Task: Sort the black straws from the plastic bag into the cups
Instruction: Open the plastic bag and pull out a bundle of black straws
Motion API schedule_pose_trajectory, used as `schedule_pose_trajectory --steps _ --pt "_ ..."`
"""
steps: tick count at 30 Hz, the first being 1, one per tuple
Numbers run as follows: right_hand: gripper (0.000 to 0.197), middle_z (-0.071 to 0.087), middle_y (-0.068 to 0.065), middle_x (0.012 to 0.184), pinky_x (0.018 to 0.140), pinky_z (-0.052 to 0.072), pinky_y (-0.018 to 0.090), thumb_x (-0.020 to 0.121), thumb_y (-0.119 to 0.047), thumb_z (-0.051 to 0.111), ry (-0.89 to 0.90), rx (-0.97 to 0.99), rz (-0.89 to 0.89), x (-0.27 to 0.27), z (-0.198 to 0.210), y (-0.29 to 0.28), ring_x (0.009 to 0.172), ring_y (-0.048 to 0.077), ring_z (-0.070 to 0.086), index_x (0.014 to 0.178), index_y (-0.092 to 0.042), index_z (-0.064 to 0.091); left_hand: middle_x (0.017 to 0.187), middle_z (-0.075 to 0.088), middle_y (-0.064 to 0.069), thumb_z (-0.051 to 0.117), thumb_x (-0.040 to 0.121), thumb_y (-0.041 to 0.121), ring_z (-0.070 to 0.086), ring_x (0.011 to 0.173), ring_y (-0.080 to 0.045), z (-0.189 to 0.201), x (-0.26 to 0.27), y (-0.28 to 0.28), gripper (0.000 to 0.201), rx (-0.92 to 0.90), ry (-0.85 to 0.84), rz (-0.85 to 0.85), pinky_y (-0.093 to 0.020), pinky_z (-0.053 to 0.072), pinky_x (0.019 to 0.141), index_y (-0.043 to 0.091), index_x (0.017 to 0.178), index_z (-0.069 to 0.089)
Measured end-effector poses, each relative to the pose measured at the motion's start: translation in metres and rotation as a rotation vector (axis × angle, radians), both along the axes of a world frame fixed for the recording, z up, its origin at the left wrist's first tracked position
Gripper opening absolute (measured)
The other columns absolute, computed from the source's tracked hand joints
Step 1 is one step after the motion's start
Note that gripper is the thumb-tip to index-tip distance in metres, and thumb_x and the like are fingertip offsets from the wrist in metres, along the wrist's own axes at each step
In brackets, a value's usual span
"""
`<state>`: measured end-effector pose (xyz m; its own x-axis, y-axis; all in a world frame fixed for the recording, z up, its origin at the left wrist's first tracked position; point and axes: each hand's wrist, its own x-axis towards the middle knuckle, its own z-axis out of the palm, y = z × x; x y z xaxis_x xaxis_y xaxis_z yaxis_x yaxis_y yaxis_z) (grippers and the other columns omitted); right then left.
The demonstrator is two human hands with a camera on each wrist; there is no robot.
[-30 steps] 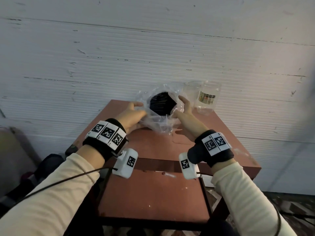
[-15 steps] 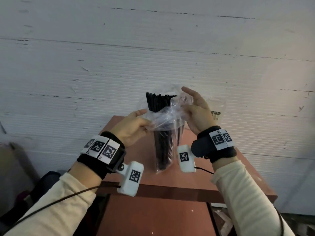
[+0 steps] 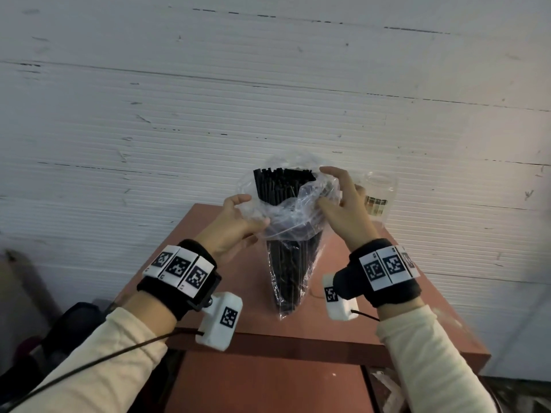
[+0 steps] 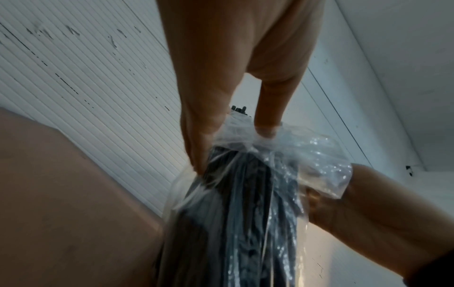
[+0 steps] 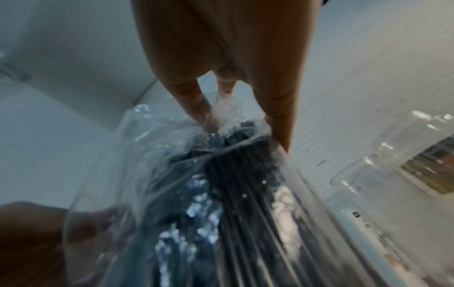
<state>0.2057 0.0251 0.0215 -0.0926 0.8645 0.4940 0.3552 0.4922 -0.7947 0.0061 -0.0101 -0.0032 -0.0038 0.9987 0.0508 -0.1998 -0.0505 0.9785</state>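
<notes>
A clear plastic bag stands upright on the red-brown table, full of black straws whose tops stick out of its mouth. My left hand pinches the bag's left rim between thumb and fingers. My right hand pinches the folded right rim, fingers on the plastic. A clear cup with a label stands behind my right hand, partly hidden; it also shows as the cup at the right of the right wrist view.
A white ribbed wall rises right behind the table. A lower red-brown shelf lies under the table's front edge. Dark bags sit on the floor at the left.
The bag went from lying with its mouth toward me to standing upright. Both hands rose with the rim, and the plastic is pulled lower around the straw tops.
</notes>
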Motion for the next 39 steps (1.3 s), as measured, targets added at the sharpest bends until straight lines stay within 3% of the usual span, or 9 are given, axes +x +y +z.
schedule_pose_trajectory --steps 4,8,14,17,23,29,32,37,39 --pt "0.056 0.048 -0.024 0.122 0.079 0.054 0.057 0.088 0.006 0.044 0.089 0.009 0.179 0.002 0.003 0.001 0.07 0.031 0.048 0.127 -0.034 0.049 0.093 0.064 -0.012 0.058 0.088 -0.009 0.066 0.077 -0.017 0.006 0.007 0.001 0.063 0.072 -0.023 -0.006 -0.028 0.057 0.071 0.024 0.133 0.029" --pt "0.059 0.052 -0.006 0.114 0.065 0.049 0.025 0.087 0.006 0.049 0.088 0.06 0.211 0.013 0.002 0.01 0.071 0.023 0.048 0.131 -0.034 0.047 0.105 0.055 -0.011 0.059 0.086 -0.011 0.062 0.087 -0.02 0.01 0.006 0.003 0.062 0.142 -0.02 0.038 -0.023 0.057 0.066 0.027 0.128 0.035" --pt "0.046 0.048 0.015 0.101 0.06 0.052 0.023 0.092 0.008 0.047 0.041 -0.124 0.228 0.021 -0.016 0.02 0.054 0.004 0.055 0.124 -0.025 0.041 0.095 0.055 -0.006 0.063 0.082 -0.012 0.062 0.08 -0.018 -0.001 0.005 0.009 0.062 0.005 0.067 0.05 -0.03 0.059 0.066 0.022 0.125 0.033" --pt "0.041 0.047 0.034 0.115 0.071 0.058 0.04 0.089 0.009 0.05 0.029 -0.219 0.241 0.024 -0.023 0.025 0.066 0.018 0.061 0.106 -0.027 0.044 0.106 0.054 -0.011 0.064 0.079 -0.015 0.062 0.084 -0.021 -0.005 0.002 0.01 0.062 -0.026 0.1 0.04 -0.027 0.059 0.059 0.019 0.122 0.033" --pt "0.012 0.053 0.005 0.094 0.079 0.051 0.033 0.092 -0.003 0.05 0.033 -0.233 0.163 0.029 -0.012 0.026 0.077 0.016 0.055 0.086 -0.013 0.049 0.104 0.056 -0.017 0.066 0.077 -0.016 0.061 0.091 -0.027 -0.014 -0.003 0.005 0.061 -0.006 0.2 -0.035 -0.025 0.058 0.062 0.018 0.118 0.036" --pt "0.035 0.057 -0.004 0.095 0.085 0.051 0.035 0.086 -0.051 0.06 0.101 -0.105 0.062 0.036 0.01 0.037 0.092 0.022 0.059 0.093 -0.016 0.056 0.089 0.049 -0.005 0.067 0.077 -0.017 0.053 0.067 -0.011 -0.019 0.006 0.002 0.053 0.026 0.349 -0.135 -0.03 0.054 0.072 0.014 0.111 0.039" --pt "0.023 0.058 -0.008 0.1 0.076 0.045 0.024 0.09 -0.039 0.062 -0.008 -0.027 0.016 0.036 0.013 0.04 0.09 0.007 0.057 0.103 -0.02 0.056 0.101 0.055 -0.009 0.071 0.076 -0.011 0.06 0.082 -0.017 -0.012 0.005 -0.001 0.051 0.03 0.371 -0.174 -0.034 0.056 0.081 0.016 0.112 0.046" --pt "0.023 0.063 0.01 0.088 0.073 0.044 0.028 0.096 -0.03 0.055 0.01 -0.075 0.056 0.042 0.012 0.04 0.081 0.014 0.056 0.093 -0.01 0.065 0.101 0.07 0.011 0.069 0.083 0.028 0.059 0.109 -0.009 0.007 -0.011 0.002 0.01 0.115 0.428 -0.014 -0.039 0.043 0.104 0.036 0.085 0.075" --pt "0.021 0.066 0.012 0.096 0.075 0.045 0.028 0.097 -0.026 0.053 0.005 -0.08 0.058 0.043 0.009 0.038 0.087 0.014 0.058 0.09 -0.011 0.066 0.098 0.072 0.017 0.067 0.083 0.04 0.06 0.109 -0.005 0.013 -0.01 0.007 0.015 0.203 0.425 0.108 -0.036 0.042 0.104 0.027 0.081 0.075"
